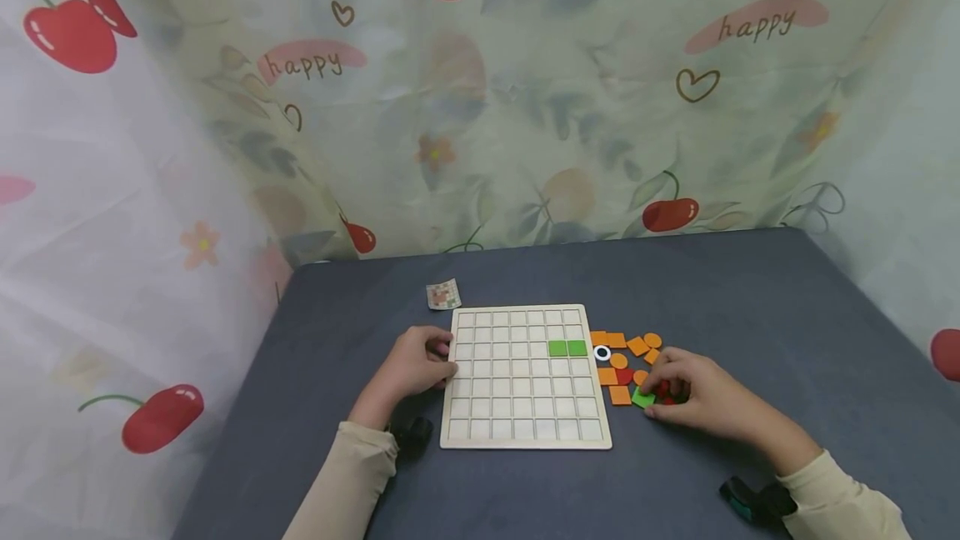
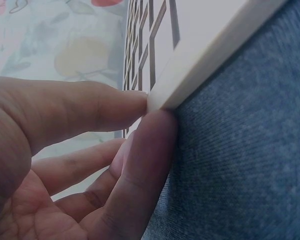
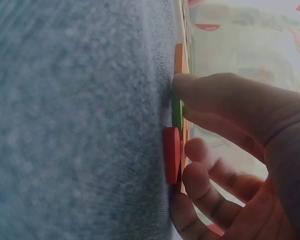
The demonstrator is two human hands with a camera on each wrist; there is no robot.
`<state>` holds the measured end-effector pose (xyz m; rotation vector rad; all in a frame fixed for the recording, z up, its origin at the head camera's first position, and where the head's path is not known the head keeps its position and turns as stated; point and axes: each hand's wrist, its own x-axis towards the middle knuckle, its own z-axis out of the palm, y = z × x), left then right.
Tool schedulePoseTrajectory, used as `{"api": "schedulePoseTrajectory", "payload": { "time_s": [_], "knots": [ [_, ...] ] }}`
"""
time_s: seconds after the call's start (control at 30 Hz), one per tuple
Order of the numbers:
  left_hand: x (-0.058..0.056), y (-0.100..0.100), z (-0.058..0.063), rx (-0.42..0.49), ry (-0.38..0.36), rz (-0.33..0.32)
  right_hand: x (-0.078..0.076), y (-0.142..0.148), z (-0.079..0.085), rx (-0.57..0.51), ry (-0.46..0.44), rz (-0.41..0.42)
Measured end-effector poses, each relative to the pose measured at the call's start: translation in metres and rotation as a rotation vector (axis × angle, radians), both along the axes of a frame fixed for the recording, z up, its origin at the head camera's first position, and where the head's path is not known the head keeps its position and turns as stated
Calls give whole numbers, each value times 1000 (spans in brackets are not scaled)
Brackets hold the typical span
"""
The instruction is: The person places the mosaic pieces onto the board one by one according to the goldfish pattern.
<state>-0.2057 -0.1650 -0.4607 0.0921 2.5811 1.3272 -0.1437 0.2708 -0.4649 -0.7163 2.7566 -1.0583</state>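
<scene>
A pale wooden grid board (image 1: 525, 433) lies flat, with two green square tiles (image 1: 567, 348) side by side in its right-hand columns. My left hand (image 1: 414, 365) pinches the board's left edge; in the left wrist view the thumb (image 2: 105, 107) is on top and a fingertip (image 2: 152, 135) against the side. Right of the board, my right hand (image 1: 697, 390) pinches a loose green square tile (image 1: 641, 397) between thumb and index finger, low at the tabletop. Under its curled fingers are red pieces (image 3: 172, 155), partly hidden by the hand in the head view.
Several orange squares and circles (image 1: 620, 395), a red piece (image 1: 625, 376) and a white ring-shaped piece with a dark centre (image 1: 602, 353) lie along the board's right side. A small patterned card (image 1: 443, 295) is behind its back left corner. Dark cloth (image 1: 360, 307) covers the table; printed curtains (image 1: 510, 107) surround it.
</scene>
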Motion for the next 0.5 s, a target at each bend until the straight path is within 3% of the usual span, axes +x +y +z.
{"api": "schedulePoseTrajectory", "payload": {
  "time_s": [0.2,0.5],
  "knots": [
    [0,-1,1,8,6,-12,0,0,0,-9,0,23],
    [0,-1,0,18,7,-13,1,-1,2,33,3,-16]
  ]
}}
